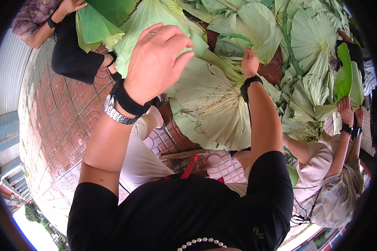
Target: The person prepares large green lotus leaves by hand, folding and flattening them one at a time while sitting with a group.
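My left hand (158, 56), with a ring, a black strap and a metal watch at the wrist, is raised over the lotus leaves. Its fingers are bent, and whether anything is beneath them cannot be seen. My right hand (250, 62), a black band on its wrist, pinches the edge of a green lotus leaf (227, 47) between thumb and fingers. Below both hands a large pale lotus leaf (216, 109) with brown marks lies spread out. More lotus leaves (314, 40) overlap in a thick layer at the upper right.
At the upper left a co-worker's hand (69, 6) is by a folded green leaf (100, 28). A co-worker's hands (345, 109) hold leaves at the right. A wooden stool (182, 154) shows near my legs, on red paving tiles (66, 109). Corrugated metal (8, 75) stands far left.
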Demonstrator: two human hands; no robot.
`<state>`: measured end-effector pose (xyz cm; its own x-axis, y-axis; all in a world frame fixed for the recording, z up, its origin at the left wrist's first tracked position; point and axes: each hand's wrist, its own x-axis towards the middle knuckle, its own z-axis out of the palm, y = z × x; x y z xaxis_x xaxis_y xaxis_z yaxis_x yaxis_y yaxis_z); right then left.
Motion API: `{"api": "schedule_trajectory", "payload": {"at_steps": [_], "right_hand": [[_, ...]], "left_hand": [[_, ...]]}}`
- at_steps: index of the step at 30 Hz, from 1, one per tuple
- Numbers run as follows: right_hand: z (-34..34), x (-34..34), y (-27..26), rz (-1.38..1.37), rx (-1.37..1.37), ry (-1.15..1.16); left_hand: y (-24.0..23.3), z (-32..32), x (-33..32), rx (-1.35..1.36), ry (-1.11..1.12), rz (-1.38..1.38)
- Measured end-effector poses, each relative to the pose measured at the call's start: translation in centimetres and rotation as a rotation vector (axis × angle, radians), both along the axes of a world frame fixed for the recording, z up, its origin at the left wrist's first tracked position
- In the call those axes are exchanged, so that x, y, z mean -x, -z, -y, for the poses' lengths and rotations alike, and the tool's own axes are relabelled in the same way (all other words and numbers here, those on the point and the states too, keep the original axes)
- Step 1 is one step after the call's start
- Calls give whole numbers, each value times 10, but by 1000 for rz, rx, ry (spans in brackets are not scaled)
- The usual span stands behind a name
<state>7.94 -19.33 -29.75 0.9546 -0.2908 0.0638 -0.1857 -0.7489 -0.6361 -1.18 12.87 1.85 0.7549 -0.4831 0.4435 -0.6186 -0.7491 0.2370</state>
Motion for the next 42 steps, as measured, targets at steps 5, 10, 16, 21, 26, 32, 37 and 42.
{"api": "schedule_trajectory", "payload": {"at_steps": [5, 10, 16, 21, 26, 32, 37, 42], "right_hand": [[41, -7, -71, 281, -172, 129], [42, 13, -192, 283, -673, 175], [23, 83, -294, 349, -960, 98], [-20, 154, -339, 329, -1121, -56], [-53, 203, -350, 278, -910, -249], [-46, 229, -368, 279, -644, -418], [-4, 236, -343, 299, -818, -183], [16, 231, -313, 208, -898, -28]], "left_hand": [[-2, 21, 7, 51, 68, -32], [9, 39, 6, 104, 116, -49], [29, 91, 2, 304, 124, -497], [38, 126, 32, 224, 213, -552], [39, 149, 48, 361, 206, -556], [40, 134, 18, 340, 41, -546], [21, 112, -9, 1045, 178, -990], [5, 70, -31, 1319, 177, -1023]]}}
